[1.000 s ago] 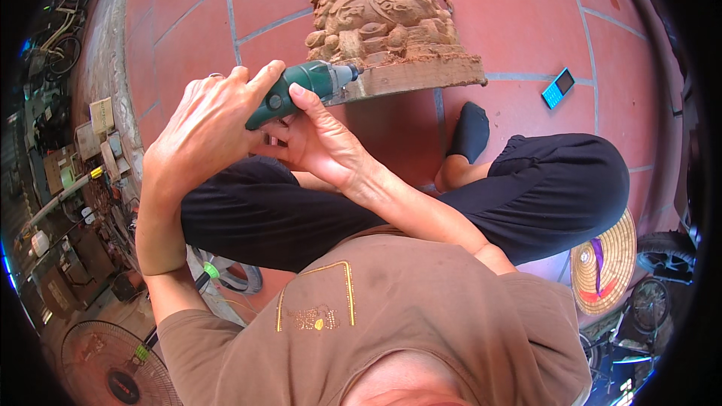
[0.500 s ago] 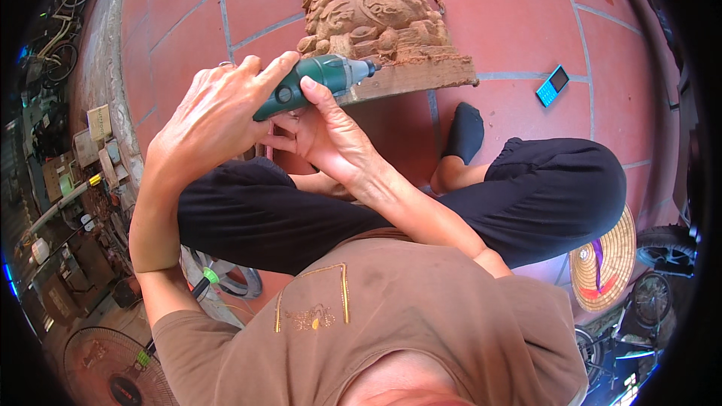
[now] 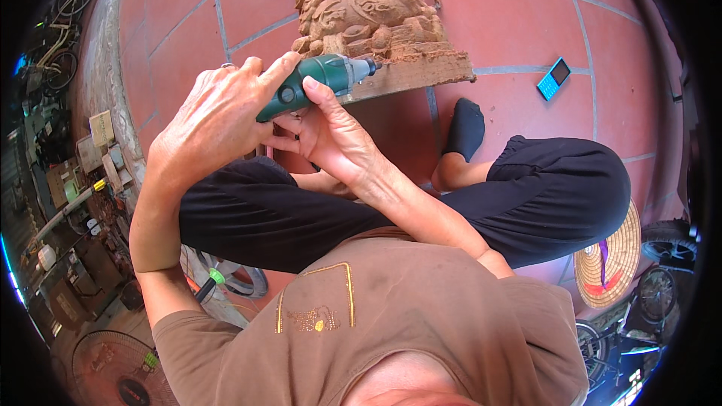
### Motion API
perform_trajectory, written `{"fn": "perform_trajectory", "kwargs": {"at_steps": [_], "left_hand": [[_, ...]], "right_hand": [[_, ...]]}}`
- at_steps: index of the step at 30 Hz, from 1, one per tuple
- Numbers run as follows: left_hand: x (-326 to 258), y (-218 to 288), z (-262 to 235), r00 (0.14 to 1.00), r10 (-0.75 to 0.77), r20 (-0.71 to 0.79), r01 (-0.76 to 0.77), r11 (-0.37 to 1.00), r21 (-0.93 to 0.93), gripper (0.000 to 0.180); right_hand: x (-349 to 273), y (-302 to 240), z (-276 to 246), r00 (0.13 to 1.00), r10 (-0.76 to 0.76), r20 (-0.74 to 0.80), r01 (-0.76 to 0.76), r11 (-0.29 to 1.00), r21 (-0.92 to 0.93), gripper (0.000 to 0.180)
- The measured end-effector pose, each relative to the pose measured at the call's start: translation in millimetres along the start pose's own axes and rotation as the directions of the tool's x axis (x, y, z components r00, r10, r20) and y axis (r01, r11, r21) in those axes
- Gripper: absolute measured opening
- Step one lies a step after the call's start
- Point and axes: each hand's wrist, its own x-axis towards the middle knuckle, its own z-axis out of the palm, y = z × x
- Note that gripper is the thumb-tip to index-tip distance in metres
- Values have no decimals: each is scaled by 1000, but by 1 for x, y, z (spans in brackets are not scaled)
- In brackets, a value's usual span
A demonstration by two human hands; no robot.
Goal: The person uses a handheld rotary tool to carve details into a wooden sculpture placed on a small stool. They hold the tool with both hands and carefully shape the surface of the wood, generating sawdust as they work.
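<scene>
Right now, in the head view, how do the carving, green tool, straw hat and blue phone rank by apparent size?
1. Carving, cut off by the top edge
2. Straw hat and green tool: unsure; the hat is partly covered, the tool likely nearer the camera
3. Blue phone

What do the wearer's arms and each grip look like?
Short brown fabric sleeves end above bare forearms, with no watch or bracelet visible. The left grip, an ungloved hand, wears a thin, shiny ring; the right grip is an ungloved hand too, with no ring visible, though it is partly hidden.
</scene>
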Motion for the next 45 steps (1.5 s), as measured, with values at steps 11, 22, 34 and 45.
{"fn": "perform_trajectory", "kwargs": {"at_steps": [11, 22, 34, 45], "left_hand": [[-12, -7, 3, 1000, -12, -13, 12, 1000, 4, 77], [-25, -14, 5, 997, -75, 4, 75, 997, 9, 76], [-42, -21, 10, 992, -126, 10, 125, 992, 7, 79], [-70, 0, 56, 889, -237, -391, 178, 967, -181, 81]], "right_hand": [[4, 9, 1, 999, 54, -2, -54, 999, 0, 45], [7, 22, 9, 996, 89, 12, -89, 996, -2, 47], [15, 38, 4, 983, 169, 66, -170, 985, 6, 40], [5, 24, 25, 995, 80, -63, -94, 957, -276, 41]]}}
